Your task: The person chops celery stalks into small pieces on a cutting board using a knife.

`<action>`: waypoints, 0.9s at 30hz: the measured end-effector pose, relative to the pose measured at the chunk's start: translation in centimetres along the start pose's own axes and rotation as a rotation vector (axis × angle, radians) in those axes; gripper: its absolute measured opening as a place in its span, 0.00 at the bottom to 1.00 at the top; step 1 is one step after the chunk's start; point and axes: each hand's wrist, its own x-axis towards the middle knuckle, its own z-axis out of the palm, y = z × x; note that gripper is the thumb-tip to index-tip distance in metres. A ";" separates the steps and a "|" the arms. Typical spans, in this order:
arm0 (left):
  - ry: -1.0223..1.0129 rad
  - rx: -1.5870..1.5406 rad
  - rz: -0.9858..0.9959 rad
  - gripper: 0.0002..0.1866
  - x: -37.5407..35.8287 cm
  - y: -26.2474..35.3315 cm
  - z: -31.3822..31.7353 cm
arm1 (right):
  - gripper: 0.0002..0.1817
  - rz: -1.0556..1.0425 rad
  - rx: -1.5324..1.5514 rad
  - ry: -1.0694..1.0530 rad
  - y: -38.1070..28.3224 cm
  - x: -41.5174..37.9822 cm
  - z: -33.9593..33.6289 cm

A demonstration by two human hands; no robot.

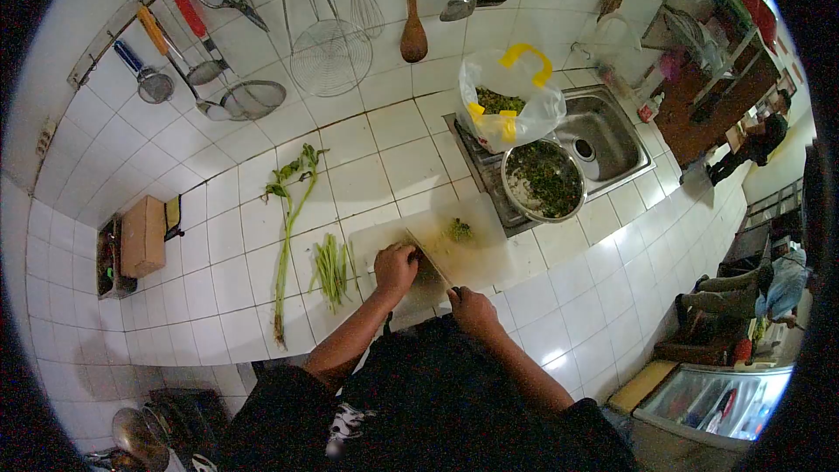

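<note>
My right hand (474,309) is closed around the dark handle of a kitchen knife (430,260), whose blade slants across a pale cutting board (485,249). Fingers curled, my left hand (396,269) rests on the board just left of the blade. Whatever it grips is hidden beneath the fingers. A small heap of chopped greens (458,229) lies on the board beyond the knife. To the left of the board is a bunch of cut green stems (331,273). Further left, a long leafy stalk (291,236) with its root end lies on the tiles.
Right of the board stand a metal bowl of chopped greens (544,181) and a plastic bag (533,87), beside a steel sink (603,135). Strainers and ladles hang on the wall, including a wire skimmer (330,57). A brown box (142,236) sits far left. Other people are at right.
</note>
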 end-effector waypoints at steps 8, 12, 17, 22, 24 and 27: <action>0.010 -0.016 -0.022 0.08 0.6 0.6 0.1 | 0.27 0.020 -0.024 0.050 2.4 -1.3 -0.3; 0.114 0.000 0.021 0.09 1.3 0.4 0.8 | 0.28 0.018 -0.005 0.057 2.6 -1.4 -0.8; -0.032 -0.098 0.030 0.07 2.6 1.8 0.8 | 0.28 0.058 0.058 0.119 2.6 -2.2 -1.9; -0.068 -0.019 0.149 0.08 2.5 1.2 1.3 | 0.27 0.015 0.118 0.183 3.6 -2.3 -2.0; -0.059 0.015 0.222 0.08 2.4 0.8 1.1 | 0.28 0.040 0.117 0.159 3.8 -2.3 -2.0; -0.090 -0.037 0.266 0.09 2.4 0.8 0.7 | 0.28 0.033 0.125 0.173 4.3 -2.0 -1.5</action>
